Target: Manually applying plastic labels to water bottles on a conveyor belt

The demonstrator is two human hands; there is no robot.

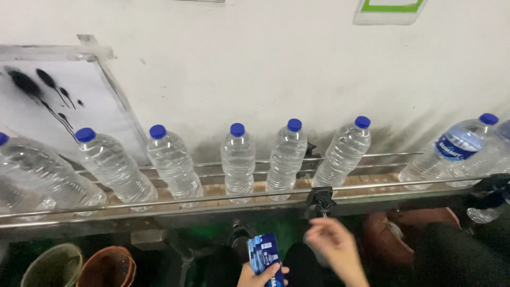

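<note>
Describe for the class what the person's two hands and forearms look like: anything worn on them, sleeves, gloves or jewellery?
Both hands are bare, with no gloves. The right hand shows a bare wrist and forearm running to the bottom edge, with no sleeve, watch or bracelet in view. Only the fingers and thumb of the left hand show at the bottom edge; its wrist is out of frame. No rings can be made out on either hand.

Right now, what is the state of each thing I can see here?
left hand: closed on a stack of blue labels
right hand: empty, fingers loosely curled, below the conveyor rail
unlabelled bottles: capped, full, upright on the conveyor
labelled bottle: capped, blue label on
green bucket: contents not visible
</note>
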